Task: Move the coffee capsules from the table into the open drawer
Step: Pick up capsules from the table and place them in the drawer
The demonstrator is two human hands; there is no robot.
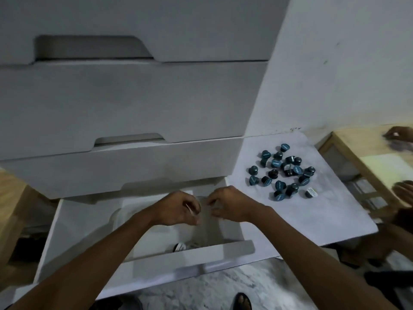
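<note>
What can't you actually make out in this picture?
- Head view: what the left hand and right hand hold, if anything; curled fingers and blur hide it.
- Most of the open drawer floor, covered by both forearms; one capsule in the drawer peeks out.
- Print on the coffee capsules: too small.
- Another person's hands at the right edge: blurred, cut off.

Coffee capsules (pixel 282 172), cluster on the white table (pixel 312 220) right of the drawers: several teal foil lids carry a short white wordmark, too small and blurred to read. One capsule at the near right edge of the cluster (pixel 311 193) has a white lid with small dark print and a green mark; illegible. Capsule in the open drawer (pixel 180 246), near edge: white lid, print unreadable. No legible text anywhere.
</note>
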